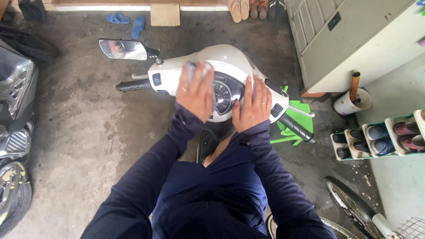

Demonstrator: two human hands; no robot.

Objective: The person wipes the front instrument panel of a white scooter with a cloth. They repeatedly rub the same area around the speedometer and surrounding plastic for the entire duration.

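I look down on a white scooter's handlebar cover (226, 57) with a round speedometer (225, 90) in its middle. My left hand (195, 90) presses a pale grey cloth (193, 70) flat against the cover just left of the dial. My right hand (253, 104) lies flat, fingers together, on the cover at the dial's right edge. Both arms wear dark blue sleeves. A black left grip (133, 85) and right grip (295, 128) stick out to the sides. A mirror (122, 49) stands at the upper left.
Another motorbike (15, 115) stands at the left edge. A grey metal cabinet (349, 35) is at the upper right, a shoe rack (380, 137) at the right, a bicycle wheel (354, 206) at the lower right. A green stool (301, 117) sits under the right grip. Sandals (126, 20) lie by the far wall.
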